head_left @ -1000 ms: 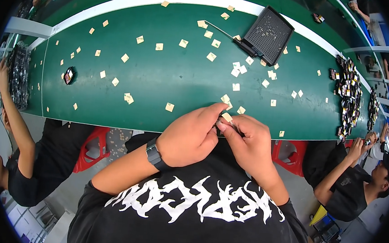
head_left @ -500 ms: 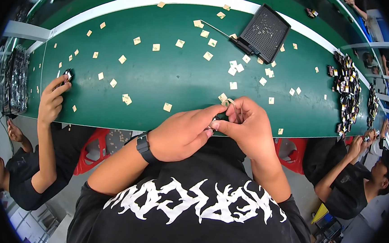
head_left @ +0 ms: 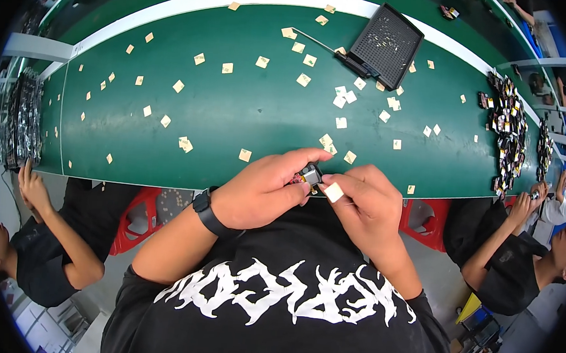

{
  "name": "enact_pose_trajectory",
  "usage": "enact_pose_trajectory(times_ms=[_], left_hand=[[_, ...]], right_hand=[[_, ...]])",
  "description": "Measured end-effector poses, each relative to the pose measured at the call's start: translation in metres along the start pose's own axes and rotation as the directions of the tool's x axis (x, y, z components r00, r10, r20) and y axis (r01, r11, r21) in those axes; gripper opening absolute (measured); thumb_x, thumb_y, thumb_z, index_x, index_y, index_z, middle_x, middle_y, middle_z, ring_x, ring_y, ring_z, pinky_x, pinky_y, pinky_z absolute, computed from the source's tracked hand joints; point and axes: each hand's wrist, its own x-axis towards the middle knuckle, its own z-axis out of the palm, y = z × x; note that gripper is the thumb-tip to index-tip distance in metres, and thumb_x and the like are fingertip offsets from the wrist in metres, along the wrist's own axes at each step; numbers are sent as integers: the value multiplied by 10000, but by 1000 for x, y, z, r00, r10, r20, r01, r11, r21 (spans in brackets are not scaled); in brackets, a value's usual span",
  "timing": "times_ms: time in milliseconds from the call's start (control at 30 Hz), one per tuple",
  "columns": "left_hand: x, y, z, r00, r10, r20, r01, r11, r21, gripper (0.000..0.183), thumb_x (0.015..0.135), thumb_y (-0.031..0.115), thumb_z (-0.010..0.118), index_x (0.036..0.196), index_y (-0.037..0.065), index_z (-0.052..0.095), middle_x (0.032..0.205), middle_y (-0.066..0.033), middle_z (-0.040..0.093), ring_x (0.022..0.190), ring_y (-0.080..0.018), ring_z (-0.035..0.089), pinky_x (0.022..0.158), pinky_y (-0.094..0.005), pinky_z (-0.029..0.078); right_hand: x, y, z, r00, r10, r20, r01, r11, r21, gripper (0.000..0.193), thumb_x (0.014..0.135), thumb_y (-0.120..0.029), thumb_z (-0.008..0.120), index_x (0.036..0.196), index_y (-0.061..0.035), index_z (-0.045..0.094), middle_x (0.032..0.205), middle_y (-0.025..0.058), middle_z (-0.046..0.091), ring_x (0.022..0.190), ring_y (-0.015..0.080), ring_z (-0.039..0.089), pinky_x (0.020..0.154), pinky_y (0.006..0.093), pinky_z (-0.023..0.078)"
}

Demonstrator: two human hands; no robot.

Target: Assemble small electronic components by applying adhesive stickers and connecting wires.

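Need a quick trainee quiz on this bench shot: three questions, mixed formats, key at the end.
1. Open: what does the left hand hold?
2. Multiple choice: the pale square is at the fingers of the A) left hand, B) right hand, C) neither.
3. True or false: the black tray lies beyond both hands on the green table.

Key: 1. a small dark device with a silvery part; 2. B; 3. true.

Left fisheye up on the wearer's head, aimed pretty much down at the fingers from fairly close. Black shirt fills the bit below them, green counter spreads out past them, edges bend hard near the rim.
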Motion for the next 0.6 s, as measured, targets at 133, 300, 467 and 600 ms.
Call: enact_pose_trajectory(times_ms=[133,300,467,600], left_hand=[[3,-10,-4,986,156,49,-164,959,230,518,927,8,522,1444,7,490,1046,-115,687,888,-204,665,780,-326,514],[10,4,-13,964,2,265,-81,954,289,551,840,19,547,1389,-8,509,1098,-178,678,991,-355,665,849,-400,512],[11,4,-16,950,-1,312,-112,933,343,551,862,27,542,1409,0,490,1077,-184,668,992,-362,653,850,-411,504],[13,8,-17,933,13,359,-156,915,373,555,884,40,547,1432,11,470,1068,-184,667,985,-373,649,847,-425,502]], right_hand=[[17,6,-10,940,-305,153,324,939,-119,254,740,-24,792,986,-73,752,851,27,652,681,189,642,570,312,514],[23,1,-17,846,-398,355,487,847,-211,216,750,-106,742,966,-106,753,821,-12,623,701,174,639,550,313,518],[24,-7,-19,796,-401,453,561,770,-304,196,718,-98,726,911,-76,743,776,-11,565,674,144,607,527,296,504],[22,-9,-23,759,-418,498,611,722,-325,174,716,-85,708,883,-44,729,782,1,560,667,140,593,521,293,498]])
